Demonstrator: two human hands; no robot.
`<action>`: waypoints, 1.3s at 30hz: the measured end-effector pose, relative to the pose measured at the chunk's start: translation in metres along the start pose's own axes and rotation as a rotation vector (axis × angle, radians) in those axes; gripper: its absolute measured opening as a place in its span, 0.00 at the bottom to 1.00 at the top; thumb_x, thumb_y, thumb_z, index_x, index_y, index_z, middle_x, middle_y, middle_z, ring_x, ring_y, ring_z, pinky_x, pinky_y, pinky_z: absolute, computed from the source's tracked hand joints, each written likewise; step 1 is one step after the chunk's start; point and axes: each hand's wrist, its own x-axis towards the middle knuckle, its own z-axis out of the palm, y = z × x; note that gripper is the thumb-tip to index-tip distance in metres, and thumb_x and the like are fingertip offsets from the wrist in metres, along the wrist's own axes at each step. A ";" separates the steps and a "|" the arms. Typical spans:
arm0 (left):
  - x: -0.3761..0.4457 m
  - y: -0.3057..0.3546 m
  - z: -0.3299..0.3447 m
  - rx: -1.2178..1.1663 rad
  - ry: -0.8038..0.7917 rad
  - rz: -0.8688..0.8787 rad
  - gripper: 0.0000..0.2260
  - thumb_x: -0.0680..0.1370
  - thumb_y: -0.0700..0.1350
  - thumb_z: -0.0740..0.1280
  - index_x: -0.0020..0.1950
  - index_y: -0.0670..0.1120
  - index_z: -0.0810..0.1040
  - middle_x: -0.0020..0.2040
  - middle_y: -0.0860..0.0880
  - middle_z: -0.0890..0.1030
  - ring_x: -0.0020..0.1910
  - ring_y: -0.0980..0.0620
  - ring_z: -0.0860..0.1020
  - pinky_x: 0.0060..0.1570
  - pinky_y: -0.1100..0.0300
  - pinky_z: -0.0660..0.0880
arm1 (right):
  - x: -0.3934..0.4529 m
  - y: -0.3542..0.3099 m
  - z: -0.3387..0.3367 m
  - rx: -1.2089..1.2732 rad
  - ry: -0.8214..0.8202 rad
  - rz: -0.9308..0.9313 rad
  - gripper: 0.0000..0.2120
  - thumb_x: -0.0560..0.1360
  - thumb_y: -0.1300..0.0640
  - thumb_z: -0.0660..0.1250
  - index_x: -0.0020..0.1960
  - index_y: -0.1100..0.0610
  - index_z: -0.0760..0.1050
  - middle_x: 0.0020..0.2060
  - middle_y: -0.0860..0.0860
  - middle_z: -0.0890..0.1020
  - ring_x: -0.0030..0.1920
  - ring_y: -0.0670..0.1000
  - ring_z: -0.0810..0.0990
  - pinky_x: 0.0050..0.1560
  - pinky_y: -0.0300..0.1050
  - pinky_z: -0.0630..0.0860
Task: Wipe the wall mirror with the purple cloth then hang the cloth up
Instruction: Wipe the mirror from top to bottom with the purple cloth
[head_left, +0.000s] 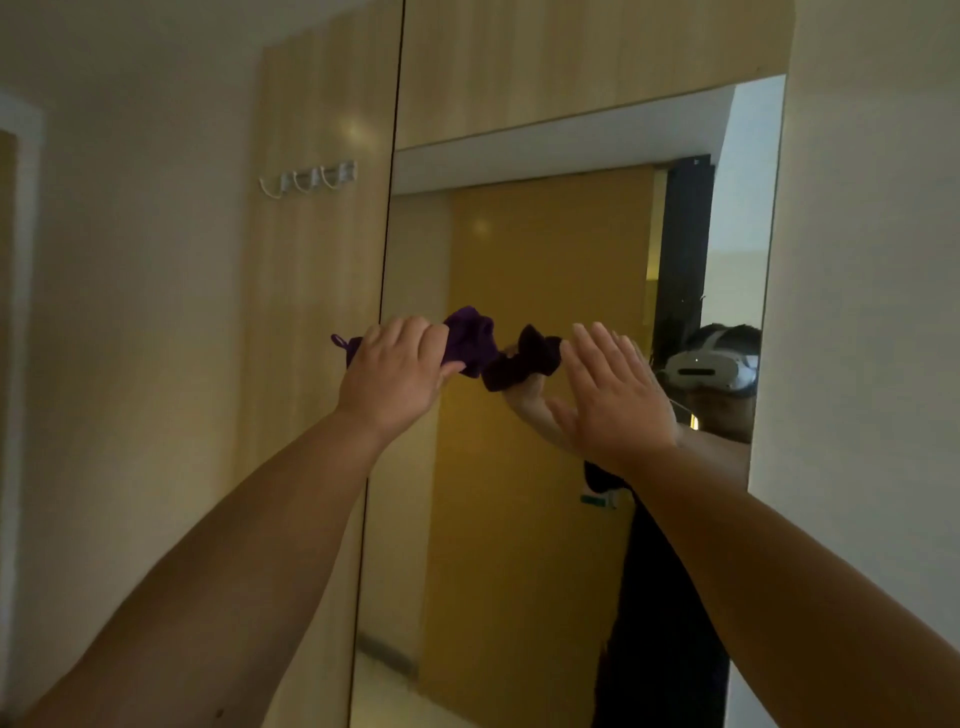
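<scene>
A tall wall mirror (524, 519) fills the middle of the head view, set between a wooden panel and a white wall. My left hand (397, 376) grips a bunched purple cloth (470, 338) and holds it against the glass near the mirror's left edge; a small loop of the cloth sticks out to the left of the fist. My right hand (610, 392) is flat and open with fingers spread, close to or on the glass to the right of the cloth. The cloth and both hands show as reflections in the mirror.
A rack of white hooks (309, 179) is mounted on the light wooden panel (322, 291), up and left of the cloth. A white wall (862, 312) borders the mirror on the right. The mirror reflects a yellow door and a person wearing a headset.
</scene>
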 end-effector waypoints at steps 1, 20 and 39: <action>0.008 -0.002 0.008 -0.006 0.009 -0.014 0.18 0.80 0.55 0.61 0.54 0.39 0.73 0.44 0.42 0.76 0.40 0.42 0.74 0.38 0.48 0.72 | 0.010 0.003 0.005 -0.025 0.008 -0.011 0.34 0.82 0.37 0.39 0.81 0.56 0.50 0.81 0.55 0.49 0.80 0.55 0.40 0.77 0.54 0.36; 0.106 -0.091 0.128 -0.183 0.252 -0.009 0.21 0.81 0.56 0.55 0.57 0.38 0.72 0.51 0.39 0.78 0.47 0.37 0.76 0.47 0.45 0.74 | 0.136 0.006 0.023 -0.309 0.225 0.214 0.36 0.81 0.37 0.43 0.79 0.61 0.55 0.79 0.60 0.55 0.80 0.60 0.49 0.78 0.62 0.49; 0.223 -0.141 0.158 -0.383 0.045 0.033 0.26 0.85 0.57 0.49 0.81 0.47 0.50 0.82 0.48 0.49 0.80 0.49 0.46 0.78 0.48 0.46 | 0.132 0.019 0.035 -0.336 0.361 0.137 0.33 0.80 0.40 0.51 0.76 0.61 0.62 0.77 0.62 0.62 0.78 0.62 0.55 0.77 0.60 0.51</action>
